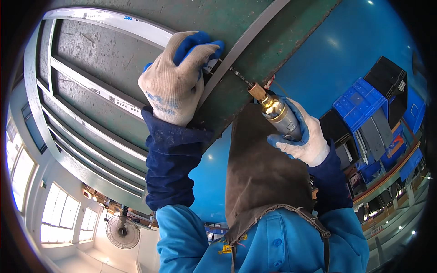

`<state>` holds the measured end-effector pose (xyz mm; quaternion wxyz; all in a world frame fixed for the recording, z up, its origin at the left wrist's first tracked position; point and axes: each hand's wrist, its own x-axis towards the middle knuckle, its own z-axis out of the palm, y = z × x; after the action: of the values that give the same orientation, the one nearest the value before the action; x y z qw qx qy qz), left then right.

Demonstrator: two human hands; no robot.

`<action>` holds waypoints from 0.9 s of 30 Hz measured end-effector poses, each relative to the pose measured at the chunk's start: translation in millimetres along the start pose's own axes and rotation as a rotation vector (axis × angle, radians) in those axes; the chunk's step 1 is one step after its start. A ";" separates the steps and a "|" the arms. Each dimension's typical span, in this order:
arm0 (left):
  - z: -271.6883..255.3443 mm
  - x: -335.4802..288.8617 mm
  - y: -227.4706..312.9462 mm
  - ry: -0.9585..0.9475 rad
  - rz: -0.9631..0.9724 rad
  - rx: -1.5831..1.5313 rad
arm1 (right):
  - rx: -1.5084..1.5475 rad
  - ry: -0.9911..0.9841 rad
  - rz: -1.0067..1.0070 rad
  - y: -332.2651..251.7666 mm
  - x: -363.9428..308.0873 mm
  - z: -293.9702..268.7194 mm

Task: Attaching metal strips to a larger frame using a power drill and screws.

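My left hand [175,79], in a white knit glove with blue-coated fingers, is curled over a joint of the grey metal frame [86,88]. Its fingertips press near the inner side of the frame's end bar [248,34]; just what they pinch is partly hidden. My right hand [307,132], gloved the same way, wraps round a straight die grinder [280,116] with a silver body and brass-coloured nose. The grinder's thin dark bit [240,76] points up and left, its tip beside the outer face of the end bar.
The frame lies on a worn dark green workbench [207,20] with a chipped edge. Beyond it is a blue floor [337,41]. Blue crates [362,104] and black bins [387,77] stack at right. A standing fan [122,231] and windows are at lower left. A brown apron [268,168] hangs on me.
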<state>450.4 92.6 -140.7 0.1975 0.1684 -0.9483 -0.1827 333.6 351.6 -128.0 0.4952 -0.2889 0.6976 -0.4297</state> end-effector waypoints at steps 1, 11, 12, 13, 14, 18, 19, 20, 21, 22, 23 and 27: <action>-0.4 3.2 3.1 0.002 -0.015 0.013 | -0.002 0.004 -0.008 0.7 0.1 0.7; -3.7 16.4 15.6 -0.074 -0.033 0.114 | -0.140 0.078 -0.051 -8.3 9.6 -11.5; -4.3 17.4 16.1 -0.094 -0.039 0.126 | -0.152 0.100 -0.065 -8.5 10.6 -11.8; -4.6 17.8 16.2 -0.096 -0.034 0.124 | -0.151 0.104 -0.063 -8.2 9.0 -12.3; -4.8 17.9 15.8 -0.090 -0.032 0.111 | -0.149 0.099 -0.053 -7.1 5.2 -13.5; -5.3 17.9 13.7 -0.078 -0.025 0.072 | -0.139 0.080 -0.018 -4.0 -5.3 -15.1; -5.3 18.3 13.9 -0.086 -0.025 0.075 | -0.166 0.080 -0.038 -4.9 -4.7 -13.4; -5.5 18.8 14.2 -0.093 -0.025 0.079 | -0.192 0.079 -0.059 -6.3 -3.6 -11.3; -5.9 19.1 14.6 -0.100 -0.025 0.083 | -0.218 0.078 -0.081 -7.5 -2.4 -9.2; -6.1 19.4 14.9 -0.107 -0.025 0.088 | -0.244 0.076 -0.103 -8.2 -1.5 -7.8; -6.1 19.1 14.8 -0.112 -0.025 0.088 | -0.241 0.076 -0.101 -8.0 -0.5 -6.6; -4.2 17.4 13.8 -0.065 0.003 0.061 | -0.199 0.082 -0.103 -6.4 2.7 -3.3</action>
<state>433.8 96.8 -126.0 0.1615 0.1671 -0.9595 -0.1590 329.4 347.4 -123.0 0.4123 -0.3541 0.7408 -0.3948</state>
